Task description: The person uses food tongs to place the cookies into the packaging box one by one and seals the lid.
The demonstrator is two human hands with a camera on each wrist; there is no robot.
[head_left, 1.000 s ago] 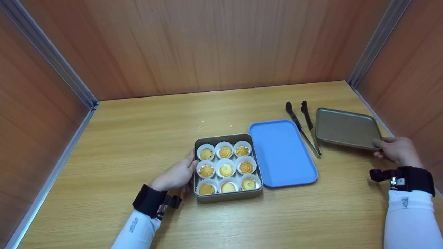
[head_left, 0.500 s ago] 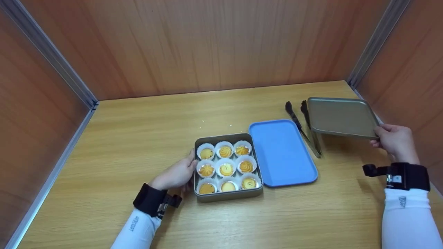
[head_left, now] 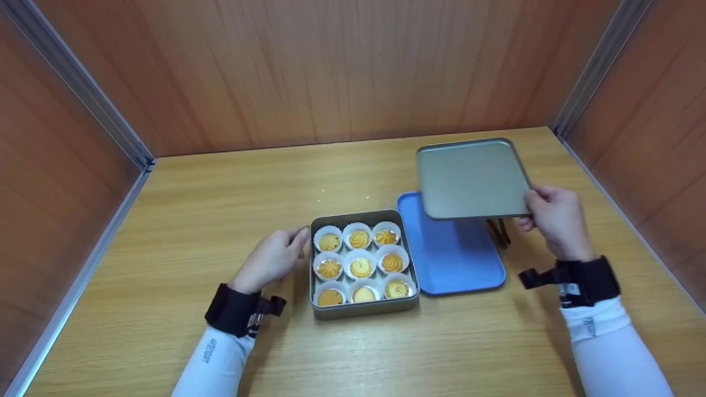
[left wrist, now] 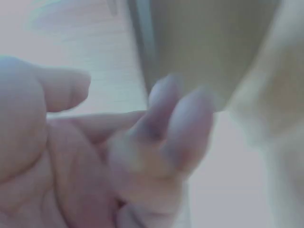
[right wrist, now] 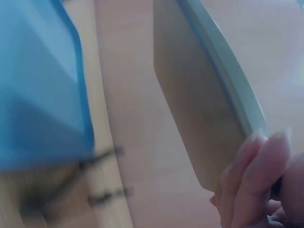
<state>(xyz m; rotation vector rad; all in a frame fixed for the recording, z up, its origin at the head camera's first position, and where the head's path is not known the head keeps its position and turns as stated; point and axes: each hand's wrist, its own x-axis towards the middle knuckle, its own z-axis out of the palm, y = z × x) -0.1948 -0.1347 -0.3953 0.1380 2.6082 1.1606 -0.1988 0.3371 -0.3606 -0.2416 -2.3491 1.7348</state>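
A metal tin (head_left: 367,314) holds rows of small cookies (head_left: 361,267) in white paper cups on the table. My left hand (head_left: 270,259) is at the tin's left side, near its upper left corner; the left wrist view shows its fingers (left wrist: 192,128) loosely bent with nothing in them. My right hand (head_left: 560,220) pinches the right edge of a flat metal lid (head_left: 474,179) between thumb and fingers. The lid is held up over the far part of a blue tray (head_left: 458,264), casting a shadow on it. In the right wrist view the lid (right wrist: 199,109) appears tilted.
Beside the blue tray lie tongs (head_left: 499,232), mostly hidden under the lid in the head view. A few white crumbs (head_left: 368,197) dot the table (head_left: 220,204) behind the tin. Wood panels (head_left: 353,71) enclose the table at the back and sides.
My right hand has raised the lid from the table's right side and carried it left over the tongs and tray. My left hand has come away from the tin's side, moving slightly back.
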